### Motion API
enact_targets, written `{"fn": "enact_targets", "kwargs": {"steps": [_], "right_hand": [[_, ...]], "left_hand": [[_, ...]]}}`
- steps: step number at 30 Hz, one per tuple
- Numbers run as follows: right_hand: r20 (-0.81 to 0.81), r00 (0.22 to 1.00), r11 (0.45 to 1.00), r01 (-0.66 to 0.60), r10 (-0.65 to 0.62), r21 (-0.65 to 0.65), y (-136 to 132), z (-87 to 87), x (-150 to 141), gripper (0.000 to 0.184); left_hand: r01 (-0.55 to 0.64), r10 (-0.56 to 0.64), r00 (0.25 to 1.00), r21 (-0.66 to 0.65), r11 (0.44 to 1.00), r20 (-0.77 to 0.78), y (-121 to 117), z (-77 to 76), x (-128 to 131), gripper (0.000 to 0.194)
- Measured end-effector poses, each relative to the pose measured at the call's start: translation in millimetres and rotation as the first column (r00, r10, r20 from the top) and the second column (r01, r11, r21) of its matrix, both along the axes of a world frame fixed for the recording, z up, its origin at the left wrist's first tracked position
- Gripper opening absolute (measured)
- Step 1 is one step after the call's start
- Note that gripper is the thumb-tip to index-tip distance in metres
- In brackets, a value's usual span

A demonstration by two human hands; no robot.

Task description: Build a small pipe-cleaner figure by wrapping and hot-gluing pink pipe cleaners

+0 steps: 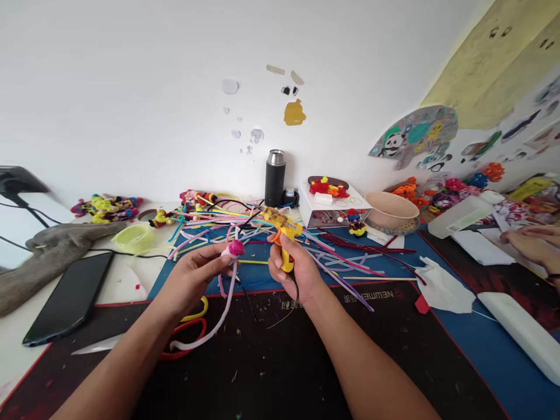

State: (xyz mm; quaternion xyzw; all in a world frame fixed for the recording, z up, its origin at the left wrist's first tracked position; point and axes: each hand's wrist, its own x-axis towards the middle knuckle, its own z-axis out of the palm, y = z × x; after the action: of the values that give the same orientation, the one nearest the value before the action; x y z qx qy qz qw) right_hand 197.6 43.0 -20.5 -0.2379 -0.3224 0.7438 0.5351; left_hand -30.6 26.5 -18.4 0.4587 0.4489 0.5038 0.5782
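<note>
Between the thumb and fingers of my left hand is a small pipe-cleaner piece, white with a magenta top. From it a long white pipe cleaner curves down to the black mat. My right hand is wrapped round the handle of a yellow hot glue gun, with a finger at its orange trigger. The gun's nozzle end is crusted brown and points up and left. Its tip lies beyond the pipe-cleaner piece, apart from it. Scissors with red and yellow handles lie partly under my left forearm.
Loose pipe cleaners spread across the blue mat. A black thermos and a white box stand by the wall. A phone lies left. At right are a bowl, a bottle and another person's hands.
</note>
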Motion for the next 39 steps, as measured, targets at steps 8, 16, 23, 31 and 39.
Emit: {"fn": "enact_targets", "kwargs": {"steps": [8, 16, 23, 31, 39], "right_hand": [[0.026, 0.998, 0.997, -0.054, 0.053, 0.053, -7.9, 8.2, -7.9, 0.047], [0.031, 0.999, 1.000, -0.016, 0.015, 0.022, -8.9, 8.3, -8.8, 0.048], [-0.108, 0.981, 0.986, -0.165, 0.164, 0.005, -12.0, 13.8, -6.4, 0.043], [-0.104, 0.983, 0.988, -0.154, 0.151, -0.025, -11.9, 12.9, -6.1, 0.039], [0.031, 0.996, 0.995, -0.084, 0.083, 0.046, -11.1, 7.6, -9.1, 0.048]], "left_hand": [[0.073, -0.030, 0.930, 0.106, 0.992, -0.366, -8.9, 21.3, 0.2, 0.049], [0.124, 0.030, 0.829, 0.236, 0.964, -0.558, -9.1, 20.0, -3.7, 0.051], [0.157, 0.044, 0.806, 0.284, 0.946, -0.590, -7.7, 17.7, -4.0, 0.051], [0.143, 0.065, 0.796, 0.292, 0.946, -0.601, -9.1, 21.5, -2.0, 0.052], [0.141, 0.108, 0.758, 0.323, 0.936, -0.644, -10.1, 20.7, -5.0, 0.049]]}}
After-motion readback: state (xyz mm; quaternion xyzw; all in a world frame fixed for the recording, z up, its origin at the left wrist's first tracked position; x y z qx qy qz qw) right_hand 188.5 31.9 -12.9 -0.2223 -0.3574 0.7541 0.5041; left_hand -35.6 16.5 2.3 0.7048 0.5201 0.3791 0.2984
